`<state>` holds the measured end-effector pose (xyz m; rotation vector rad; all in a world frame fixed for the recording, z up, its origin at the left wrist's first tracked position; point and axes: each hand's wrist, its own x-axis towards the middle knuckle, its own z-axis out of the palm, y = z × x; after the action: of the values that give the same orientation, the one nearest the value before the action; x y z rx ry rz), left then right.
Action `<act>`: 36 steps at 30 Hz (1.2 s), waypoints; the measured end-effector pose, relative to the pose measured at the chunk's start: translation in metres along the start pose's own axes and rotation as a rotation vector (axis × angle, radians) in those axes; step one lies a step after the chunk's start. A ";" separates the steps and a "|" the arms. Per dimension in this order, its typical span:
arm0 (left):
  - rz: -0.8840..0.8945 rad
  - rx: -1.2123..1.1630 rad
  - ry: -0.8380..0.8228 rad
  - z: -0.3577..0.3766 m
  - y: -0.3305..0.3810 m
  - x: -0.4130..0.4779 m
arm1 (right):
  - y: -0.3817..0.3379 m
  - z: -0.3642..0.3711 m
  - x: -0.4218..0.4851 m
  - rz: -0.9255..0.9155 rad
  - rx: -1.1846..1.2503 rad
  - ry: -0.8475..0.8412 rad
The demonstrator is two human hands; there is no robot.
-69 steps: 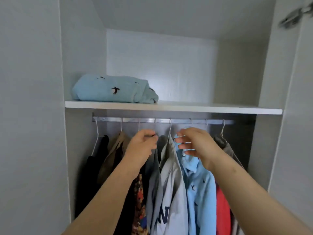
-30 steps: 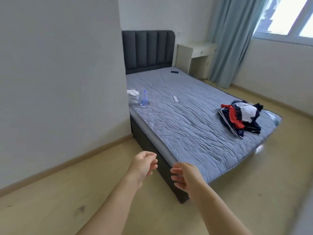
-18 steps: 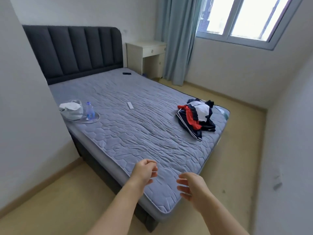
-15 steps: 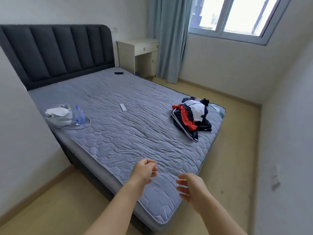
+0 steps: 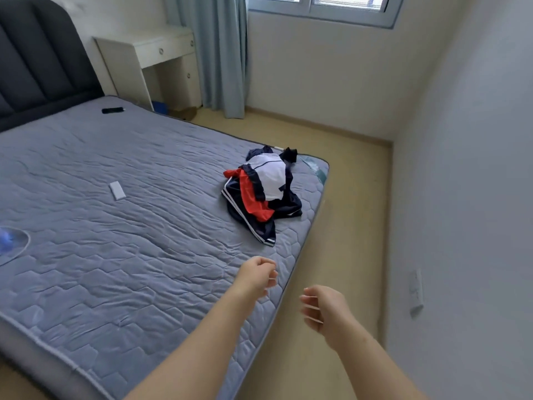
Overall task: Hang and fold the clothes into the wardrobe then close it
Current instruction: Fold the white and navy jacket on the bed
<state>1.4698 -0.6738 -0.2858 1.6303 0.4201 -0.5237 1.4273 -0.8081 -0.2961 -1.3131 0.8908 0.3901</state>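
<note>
A crumpled pile of clothes (image 5: 262,194) in navy, red and white lies near the right foot corner of the grey quilted bed (image 5: 115,255). My left hand (image 5: 256,277) hovers above the bed's right edge, short of the pile, its fingers loosely curled and holding nothing. My right hand (image 5: 324,308) hangs over the floor beside the bed, fingers loosely curled and empty. The wardrobe is out of view.
A white remote (image 5: 117,190) and a black remote (image 5: 113,110) lie on the bed. A clear dish (image 5: 14,245) sits at the left edge. A white desk (image 5: 155,62), curtain (image 5: 219,53) and window stand at the back. Tan floor (image 5: 346,226) runs between bed and right wall.
The view has swung from the open wardrobe to the bed and moved closer to the clothes pile. Both hands let go of the hangers and now hang empty in front of me.
</note>
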 end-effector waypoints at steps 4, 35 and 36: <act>-0.063 -0.022 0.046 0.054 0.042 0.053 | -0.068 -0.037 0.061 -0.014 -0.083 0.015; -0.350 -0.269 0.467 0.110 0.276 0.506 | -0.456 0.033 0.506 0.100 -0.647 -0.312; -0.374 -0.308 0.499 0.113 0.278 0.513 | -0.465 0.035 0.518 0.107 -0.687 -0.330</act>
<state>2.0375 -0.8348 -0.3541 1.3743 1.1360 -0.2995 2.0893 -1.0105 -0.3753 -1.7550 0.5599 1.0299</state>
